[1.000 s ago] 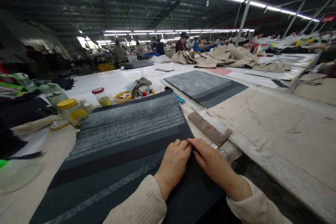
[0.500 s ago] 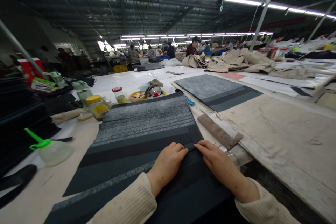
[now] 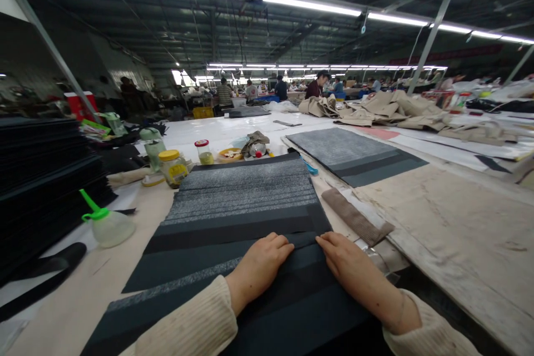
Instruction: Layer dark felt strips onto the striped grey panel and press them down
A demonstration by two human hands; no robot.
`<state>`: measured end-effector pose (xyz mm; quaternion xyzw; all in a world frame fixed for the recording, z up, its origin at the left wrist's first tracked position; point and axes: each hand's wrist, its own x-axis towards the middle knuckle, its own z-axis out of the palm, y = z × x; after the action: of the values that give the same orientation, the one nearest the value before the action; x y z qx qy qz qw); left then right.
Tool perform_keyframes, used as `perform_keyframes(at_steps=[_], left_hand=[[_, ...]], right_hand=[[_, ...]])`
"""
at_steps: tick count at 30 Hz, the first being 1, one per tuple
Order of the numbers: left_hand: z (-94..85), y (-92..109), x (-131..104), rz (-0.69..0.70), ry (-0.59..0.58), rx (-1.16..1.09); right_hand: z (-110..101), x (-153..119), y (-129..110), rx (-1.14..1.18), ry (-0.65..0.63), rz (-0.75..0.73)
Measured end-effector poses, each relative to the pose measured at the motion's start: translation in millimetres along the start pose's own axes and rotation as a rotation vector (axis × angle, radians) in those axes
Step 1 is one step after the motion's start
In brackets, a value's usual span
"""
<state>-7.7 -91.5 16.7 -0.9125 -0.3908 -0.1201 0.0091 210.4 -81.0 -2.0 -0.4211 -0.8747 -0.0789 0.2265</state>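
Observation:
Layered dark fabric panels (image 3: 246,192) with speckled grey bands lie overlapping on the table before me. Across the nearest one, a dark panel (image 3: 302,283), both hands rest close to its upper right edge. My left hand (image 3: 261,264) is closed, its fingertips pinching a folded strip of the dark cloth. A short way to the right, my right hand (image 3: 350,267) pinches the same edge near the corner, thumb hidden beneath the fingers. The stretch of cloth between the two hands looks flat and taut.
Left stand a squeeze bottle with a green spout (image 3: 112,228), a yellow-lidded jar (image 3: 173,169) and a tall dark stack (image 3: 45,172). A brown ribbed cloth roll (image 3: 354,217) lies to the right. Beyond are another grey panel (image 3: 354,153) and heaped beige cloth (image 3: 387,108).
The head view has swung slightly left, so the scene sits further right. The gap between my hands along the cloth edge has widened a little. Both hands still pinch the panel.

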Motion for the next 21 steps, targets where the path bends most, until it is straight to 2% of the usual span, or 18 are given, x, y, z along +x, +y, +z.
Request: perform_keyframes(at_steps=[4, 9, 13, 17, 21], left_hand=[[4.2, -2, -17, -0.057, 0.066, -0.025], [7.7, 1, -14, -0.052, 0.055, -0.010], [1.1, -3, -18, -0.045, 0.027, -0.027], [-7.3, -13, -40, -0.124, 0.033, -0.088], [-9.4, -17, -57, -0.151, 0.064, -0.077]], right_hand=[[2, 9, -18, 0.056, -0.015, 0.009], [12, 16, -45, 0.175, -0.026, -0.051], [13, 15, -45, 0.183, -0.010, -0.062], [10, 15, -42, 0.194, -0.010, -0.067], [11, 20, -54, 0.230, 0.041, -0.048]])
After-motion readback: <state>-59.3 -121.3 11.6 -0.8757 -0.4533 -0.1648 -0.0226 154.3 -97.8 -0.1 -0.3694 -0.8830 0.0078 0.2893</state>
